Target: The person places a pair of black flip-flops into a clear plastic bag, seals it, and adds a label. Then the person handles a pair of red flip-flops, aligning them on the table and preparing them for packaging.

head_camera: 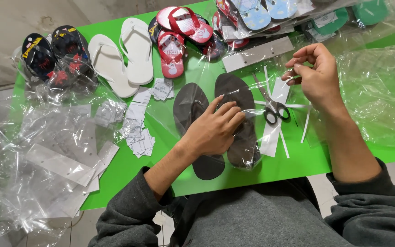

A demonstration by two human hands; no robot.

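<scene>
Two dark grey rubber flip-flops [216,123] lie side by side inside a clear plastic bag [170,128], long axes running away from the person, toes far. Left hand [216,130] rests flat on them, fingers spread. Right hand [314,73], up to its right, pinches the bag's thin clear edge, above black-handled scissors [273,107]

A clear plastic bag [234,98] lies mid-table around a dark pair of flip-flops [220,123]. Small white paper labels [139,132] are scattered just left of it. Empty clear bags with white header cards [56,160] pile at the left edge. A white header card [258,53] lies near bagged sandals [261,13] at the top; crumpled clear wrap [380,91] sits right.
</scene>
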